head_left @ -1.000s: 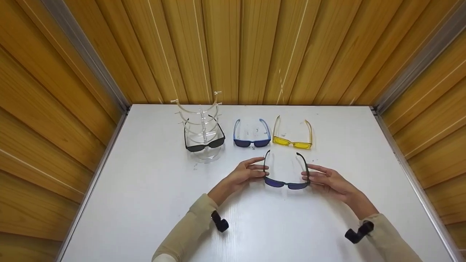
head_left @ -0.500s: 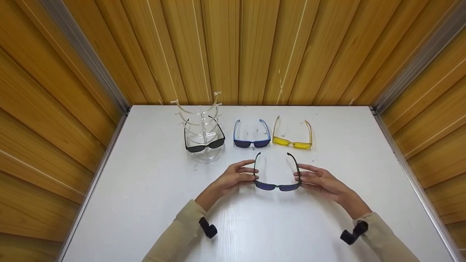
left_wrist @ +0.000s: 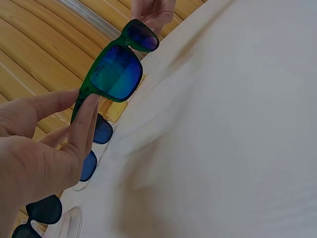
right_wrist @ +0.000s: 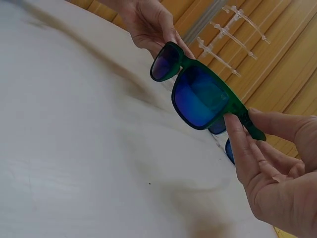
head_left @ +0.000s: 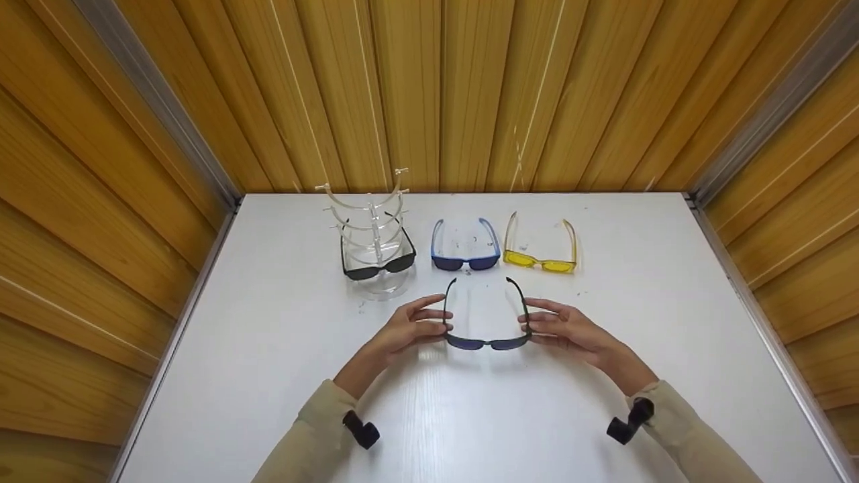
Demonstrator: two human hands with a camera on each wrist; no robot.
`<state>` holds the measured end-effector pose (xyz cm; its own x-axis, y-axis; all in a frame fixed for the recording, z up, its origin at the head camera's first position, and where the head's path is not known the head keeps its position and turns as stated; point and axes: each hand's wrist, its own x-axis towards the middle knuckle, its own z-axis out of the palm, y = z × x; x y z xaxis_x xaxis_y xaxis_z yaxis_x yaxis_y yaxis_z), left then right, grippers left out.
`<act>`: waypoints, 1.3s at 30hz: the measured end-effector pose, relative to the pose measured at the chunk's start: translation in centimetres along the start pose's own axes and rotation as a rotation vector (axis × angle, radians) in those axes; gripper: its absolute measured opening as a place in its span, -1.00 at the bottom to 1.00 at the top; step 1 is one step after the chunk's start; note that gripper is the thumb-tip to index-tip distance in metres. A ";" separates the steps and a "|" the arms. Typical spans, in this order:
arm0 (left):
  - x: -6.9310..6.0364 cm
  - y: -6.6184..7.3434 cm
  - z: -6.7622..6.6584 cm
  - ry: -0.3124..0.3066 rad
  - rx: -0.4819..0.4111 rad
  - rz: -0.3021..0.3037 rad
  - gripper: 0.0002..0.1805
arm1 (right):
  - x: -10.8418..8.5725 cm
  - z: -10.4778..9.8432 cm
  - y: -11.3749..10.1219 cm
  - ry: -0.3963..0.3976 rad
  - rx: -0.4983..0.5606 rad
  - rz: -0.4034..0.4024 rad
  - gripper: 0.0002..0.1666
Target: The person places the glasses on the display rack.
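Both hands hold a pair of green-framed sunglasses with blue mirrored lenses above the white table, its temples unfolded and pointing away. My left hand pinches the left hinge end between thumb and fingers. At the opposite hinge end, my right hand pinches the other temple. In the left wrist view the green frame shows its front, with the left hand at its near corner. The right wrist view shows the right hand gripping the sunglasses at the near corner.
A clear tiered stand at the back left bears black sunglasses on a low tier. Blue sunglasses and yellow glasses lie unfolded beyond the hands. Slatted walls border the white table.
Both hands have moved left across the table, carrying the green-framed sunglasses with them. The grips look the same, and the other glasses and the stand remain in place.
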<state>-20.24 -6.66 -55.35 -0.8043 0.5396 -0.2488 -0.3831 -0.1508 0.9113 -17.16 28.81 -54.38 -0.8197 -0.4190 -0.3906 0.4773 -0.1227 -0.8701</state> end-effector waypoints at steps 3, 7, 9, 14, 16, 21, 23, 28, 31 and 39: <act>-0.7 0.0 -0.7 0.020 -0.004 0.007 -0.23 | 0.7 0.7 0.2 -0.015 0.012 -0.005 -0.18; -1.6 0.1 -1.5 0.034 -0.006 0.027 -0.22 | 1.4 1.6 0.4 -0.027 0.026 -0.004 -0.18; -2.1 0.1 -2.0 0.045 -0.002 0.042 -0.23 | 1.8 2.2 0.5 -0.032 0.030 -0.001 -0.18; -3.3 0.5 -3.1 0.083 0.009 0.054 -0.25 | 2.7 3.5 0.2 -0.068 0.029 -0.011 -0.17; -3.7 0.8 -3.5 0.092 0.027 0.052 -0.25 | 3.1 4.0 0.0 -0.085 0.014 -0.027 -0.17; -4.4 1.7 -4.1 0.123 0.056 0.049 -0.24 | 4.0 5.1 -0.6 -0.077 0.012 -0.047 -0.20; -4.6 2.0 -4.4 0.137 0.049 0.059 -0.24 | 4.4 5.7 -0.9 -0.056 0.036 -0.053 -0.21; -5.2 2.5 -5.0 0.161 0.026 0.086 -0.23 | 5.2 6.9 -1.5 -0.016 0.088 -0.080 -0.28; -5.5 2.8 -5.2 0.184 0.022 0.089 -0.23 | 5.5 7.5 -1.8 -0.001 0.095 -0.087 -0.35; -6.4 3.6 -5.5 0.229 0.042 0.085 -0.20 | 5.9 8.8 -2.6 -0.029 0.105 -0.115 -0.41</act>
<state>-18.95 -15.20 -52.22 -0.9166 0.3236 -0.2347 -0.2948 -0.1505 0.9436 -20.42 18.75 -51.75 -0.8622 -0.4221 -0.2801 0.4124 -0.2637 -0.8720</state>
